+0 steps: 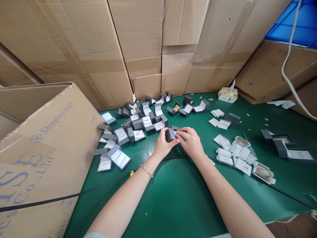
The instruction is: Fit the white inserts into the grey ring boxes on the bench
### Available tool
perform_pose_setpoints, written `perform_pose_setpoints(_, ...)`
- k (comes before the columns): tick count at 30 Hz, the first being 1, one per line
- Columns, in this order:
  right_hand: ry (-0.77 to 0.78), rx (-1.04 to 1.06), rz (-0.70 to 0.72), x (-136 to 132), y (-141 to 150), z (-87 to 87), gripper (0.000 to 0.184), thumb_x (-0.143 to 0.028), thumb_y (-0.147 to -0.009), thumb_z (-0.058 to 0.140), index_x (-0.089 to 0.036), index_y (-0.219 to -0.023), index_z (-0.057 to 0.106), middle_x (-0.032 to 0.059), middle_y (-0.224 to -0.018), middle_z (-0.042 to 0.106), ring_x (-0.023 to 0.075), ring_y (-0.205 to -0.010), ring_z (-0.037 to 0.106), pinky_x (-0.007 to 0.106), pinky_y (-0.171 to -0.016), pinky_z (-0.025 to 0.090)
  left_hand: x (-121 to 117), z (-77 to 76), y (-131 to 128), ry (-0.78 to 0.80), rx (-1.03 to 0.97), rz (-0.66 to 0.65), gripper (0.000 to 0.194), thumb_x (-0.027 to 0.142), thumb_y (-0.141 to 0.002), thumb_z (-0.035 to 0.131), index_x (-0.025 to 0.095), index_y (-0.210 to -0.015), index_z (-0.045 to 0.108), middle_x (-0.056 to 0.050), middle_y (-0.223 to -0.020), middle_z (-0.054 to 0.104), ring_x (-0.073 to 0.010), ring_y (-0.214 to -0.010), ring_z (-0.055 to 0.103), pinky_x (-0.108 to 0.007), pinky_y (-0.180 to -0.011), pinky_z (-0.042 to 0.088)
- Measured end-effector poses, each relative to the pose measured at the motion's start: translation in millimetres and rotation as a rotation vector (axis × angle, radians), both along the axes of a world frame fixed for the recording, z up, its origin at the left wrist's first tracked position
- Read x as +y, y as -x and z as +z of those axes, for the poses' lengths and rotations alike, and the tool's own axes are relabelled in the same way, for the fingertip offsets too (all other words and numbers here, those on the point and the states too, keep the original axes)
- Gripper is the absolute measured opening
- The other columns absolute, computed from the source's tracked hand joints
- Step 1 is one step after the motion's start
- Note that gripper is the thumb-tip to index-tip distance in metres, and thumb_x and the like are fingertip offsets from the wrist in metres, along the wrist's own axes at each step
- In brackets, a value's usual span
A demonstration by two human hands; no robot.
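Note:
A small dark grey jewellery box [169, 135] is held up above the green table, its lid seemingly raised. My left hand [162, 144] is closed around its left side, thumb along the bottom. From the right, my right hand [190, 140] pinches at the box's opening with fingertips together; whatever lies between them is too small to make out. Beyond my hands lie many similar grey boxes, most of them open with white linings, such as one open box [120, 158] at the front left and another box [147, 122] just behind.
A large carton [49, 148] stands at the left, and stacked cartons [138, 39] wall off the back. White paper inserts [244, 153] lie at the right, near more open boxes [294, 153]. A black cable [106, 182] crosses the green table [158, 205]. A tissue pack [228, 95] sits behind.

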State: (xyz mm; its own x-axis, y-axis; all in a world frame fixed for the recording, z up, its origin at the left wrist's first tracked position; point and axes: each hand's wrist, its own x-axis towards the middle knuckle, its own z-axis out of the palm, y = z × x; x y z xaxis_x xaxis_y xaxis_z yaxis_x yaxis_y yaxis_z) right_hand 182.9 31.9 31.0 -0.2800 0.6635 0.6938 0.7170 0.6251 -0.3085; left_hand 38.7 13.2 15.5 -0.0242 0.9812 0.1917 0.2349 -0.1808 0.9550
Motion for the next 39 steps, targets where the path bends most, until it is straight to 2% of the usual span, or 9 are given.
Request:
perform_pose_setpoints(6, -0.007, 0.036, -0.041, -1.9, 3.4, 0.9, 0.016, -0.029, -0.082, 0.056, -0.019, -0.077, 0.068, 0.0063, -0.082, 0.062, 0.018, -0.076, 0.055, 0.032, -0.069, 0.049, -2.0, 1.4, -1.4, 0.007, -0.007, -0.04, 0.067, 0.064, -0.063, 0.062, 0.019, -0.108, 0.041, -0.007, -0.1, 0.056, -0.0203, -0.085, 0.055, -0.031, -0.071, 0.045)
perform_pose_setpoints(10, -0.05, -0.004, -0.047, -3.6, 5.3, -1.8, 0.014, -0.025, -0.083, 0.053, -0.02, -0.085, 0.066, 0.007, -0.088, 0.063, 0.0188, -0.079, 0.054, 0.032, -0.069, 0.047, -2.3, -0.5, -2.8, -0.016, -0.039, -0.044, 0.068, 0.065, -0.062, 0.061, 0.019, -0.108, 0.04, -0.007, -0.102, 0.056, -0.0215, -0.089, 0.055, -0.032, -0.075, 0.045)
perform_pose_setpoints(14, -0.124, -0.077, 0.001, -3.3, 5.0, -3.8, 0.016, -0.021, -0.086, 0.049, -0.02, -0.086, 0.065, 0.0064, -0.088, 0.064, 0.0179, -0.081, 0.056, 0.032, -0.072, 0.044, 0.0, -5.7, -3.5, -0.027, -0.075, -0.027, 0.068, 0.066, -0.064, 0.06, 0.019, -0.109, 0.04, -0.007, -0.1, 0.057, -0.0236, -0.095, 0.055, -0.034, -0.078, 0.046)
perform_pose_setpoints(19, -0.146, -0.175, 0.076, 0.1, 2.2, -0.2, 0.018, -0.015, -0.087, 0.046, -0.02, -0.089, 0.063, 0.0054, -0.087, 0.065, 0.0177, -0.083, 0.057, 0.032, -0.075, 0.043, 2.9, -8.9, -3.1, -0.002, -0.107, 0.007, 0.068, 0.066, -0.064, 0.059, 0.018, -0.109, 0.041, -0.007, -0.098, 0.059, -0.0243, -0.096, 0.056, -0.034, -0.079, 0.046)
perform_pose_setpoints(30, 0.025, -0.254, 0.125, 4.0, -5.4, 2.8, 0.03, -0.015, -0.087, 0.039, -0.024, -0.098, 0.065, 0.0074, -0.094, 0.062, 0.0197, -0.084, 0.054, 0.035, -0.077, 0.045, 4.0, -9.5, -1.7, 0.056, -0.104, 0.034, 0.061, 0.059, -0.068, 0.061, 0.018, -0.11, 0.042, -0.006, -0.094, 0.059, -0.0228, -0.091, 0.057, -0.036, -0.078, 0.047)
perform_pose_setpoints(39, 0.0, -0.352, 0.095, 3.8, -2.4, 2.4, 0.027, -0.022, -0.09, 0.04, -0.022, -0.092, 0.067, 0.0085, -0.089, 0.06, 0.0189, -0.078, 0.05, 0.034, -0.074, 0.042, 9.1, -16.8, -2.9, 0.107, -0.141, 0.053, 0.052, 0.054, -0.071, 0.062, 0.019, -0.106, 0.048, -0.005, -0.09, 0.062, -0.0207, -0.086, 0.06, -0.036, -0.075, 0.05)
